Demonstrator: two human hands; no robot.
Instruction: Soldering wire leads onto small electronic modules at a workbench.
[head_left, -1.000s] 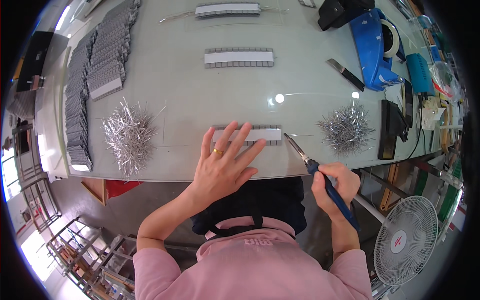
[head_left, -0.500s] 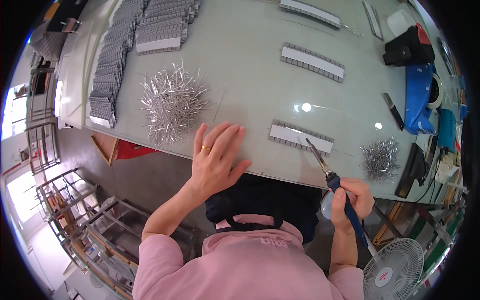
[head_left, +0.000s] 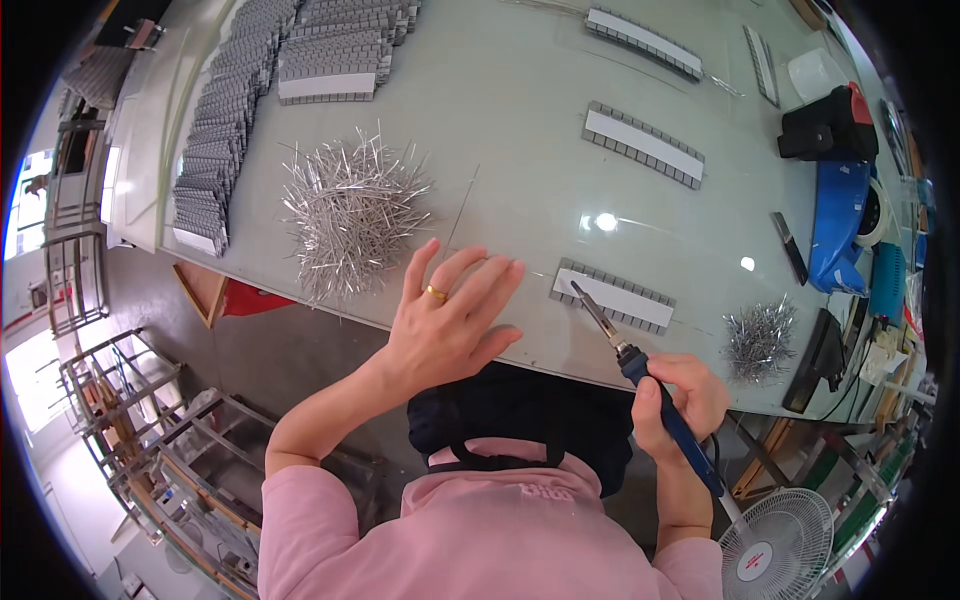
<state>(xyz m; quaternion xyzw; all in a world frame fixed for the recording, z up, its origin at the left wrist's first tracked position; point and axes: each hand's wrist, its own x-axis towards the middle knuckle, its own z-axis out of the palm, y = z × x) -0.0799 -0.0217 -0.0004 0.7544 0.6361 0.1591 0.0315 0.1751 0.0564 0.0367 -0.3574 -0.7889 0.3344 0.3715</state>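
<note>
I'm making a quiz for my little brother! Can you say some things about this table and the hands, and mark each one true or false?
1. Both hands are empty. False: the right hand holds a soldering iron with a dark blue handle.
2. There is a gold-coloured ring on the left hand. True.
3. The left heap of silver wires looks bigger than the right heap. True.
4. The roll of tape sits in a pink holder. False: the tape dispenser is blue.
5. The knife lies nearer the right heap than the left one. True.
</note>
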